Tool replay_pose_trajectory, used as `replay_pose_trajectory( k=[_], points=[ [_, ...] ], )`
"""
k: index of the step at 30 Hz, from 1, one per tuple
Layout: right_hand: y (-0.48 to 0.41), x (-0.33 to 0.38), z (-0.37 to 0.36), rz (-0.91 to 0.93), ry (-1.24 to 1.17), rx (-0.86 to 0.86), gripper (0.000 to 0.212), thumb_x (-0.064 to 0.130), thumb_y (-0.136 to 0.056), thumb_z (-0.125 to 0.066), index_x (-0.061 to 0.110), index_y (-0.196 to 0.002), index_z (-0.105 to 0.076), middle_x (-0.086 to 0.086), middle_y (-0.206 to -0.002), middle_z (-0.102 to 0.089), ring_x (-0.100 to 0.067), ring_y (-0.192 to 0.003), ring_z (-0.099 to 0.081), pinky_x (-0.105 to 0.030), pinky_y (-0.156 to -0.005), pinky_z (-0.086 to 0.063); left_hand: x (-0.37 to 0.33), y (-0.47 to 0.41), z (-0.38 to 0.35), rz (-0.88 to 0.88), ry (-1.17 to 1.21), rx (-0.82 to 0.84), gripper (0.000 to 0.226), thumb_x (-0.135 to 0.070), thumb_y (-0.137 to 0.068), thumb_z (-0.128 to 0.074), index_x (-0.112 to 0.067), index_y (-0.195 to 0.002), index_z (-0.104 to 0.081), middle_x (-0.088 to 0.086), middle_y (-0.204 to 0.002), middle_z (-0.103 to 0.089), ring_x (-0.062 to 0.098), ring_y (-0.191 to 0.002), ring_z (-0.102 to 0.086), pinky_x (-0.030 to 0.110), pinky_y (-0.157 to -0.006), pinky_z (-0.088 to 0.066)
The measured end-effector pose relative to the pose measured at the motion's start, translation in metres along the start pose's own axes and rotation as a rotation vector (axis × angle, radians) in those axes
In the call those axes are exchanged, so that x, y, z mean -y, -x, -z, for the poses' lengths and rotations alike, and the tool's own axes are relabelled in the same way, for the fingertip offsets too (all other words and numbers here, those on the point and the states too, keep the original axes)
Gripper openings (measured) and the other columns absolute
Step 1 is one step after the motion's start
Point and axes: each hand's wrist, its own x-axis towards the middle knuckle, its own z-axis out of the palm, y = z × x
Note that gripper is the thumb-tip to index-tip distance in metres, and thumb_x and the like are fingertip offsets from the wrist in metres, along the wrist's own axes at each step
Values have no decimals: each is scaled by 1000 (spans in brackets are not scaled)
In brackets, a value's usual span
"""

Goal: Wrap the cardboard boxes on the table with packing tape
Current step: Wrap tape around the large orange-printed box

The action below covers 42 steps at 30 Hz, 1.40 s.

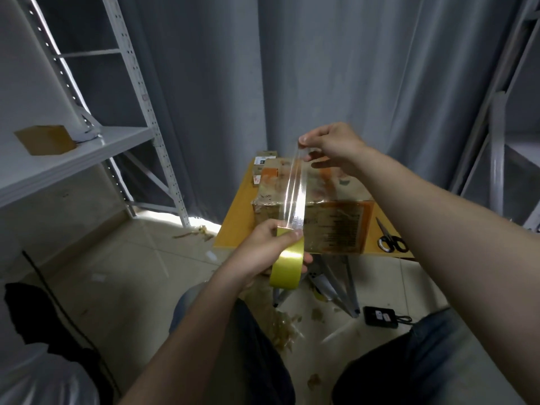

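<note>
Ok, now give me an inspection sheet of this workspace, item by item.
Surface: yellow table, partly covered.
Job's things: box on table, glossy with tape; smaller boxes behind it; roll feeding a clear strip stretched above the box.
Clutter: scissors on table, right of box; tape scraps on floor.
Grippers: left hand grips roll; right hand pinches strip end.
Cables: cord on black device on floor.
Surroundings: grey curtain; metal shelves both sides; carton on left shelf.
</note>
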Motion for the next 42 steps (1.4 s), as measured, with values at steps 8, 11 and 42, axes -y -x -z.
replay_pose_trajectory(
  k=[8,11,42],
  points=[
    [-8,13,-7,34,35,0,5,19,-93,-78,15,-89,-77,-4,-96,-79,-13,-65,-71,-33,-73,-61,2,-2,-4,38,6,-69,30,-30,-103,-65,-13,-125,-54,20,-89,-79,33,-75,-78,37,-58,-64],
    [-12,12,-5,15,-33,-9,4,17,-93,-78,14,-91,-77,-4,-97,-80,-16,-66,-70,-37,-77,-62,5,0,2,37,-19,-69,28,-28,-103,-65,-11,-123,-57,20,-89,-79,34,-74,-78,34,-57,-63],
    [-116,-25,-11,-140,21,-2,11,29,-89,-82,20,-92,-77,13,-89,-79,-13,-85,-71,-28,-69,-53,-20,-16,38,223,40,258,39,-42,-96,-71,-8,-112,-77,15,-113,-78,27,-99,-78,34,-74,-63]
  ],
)
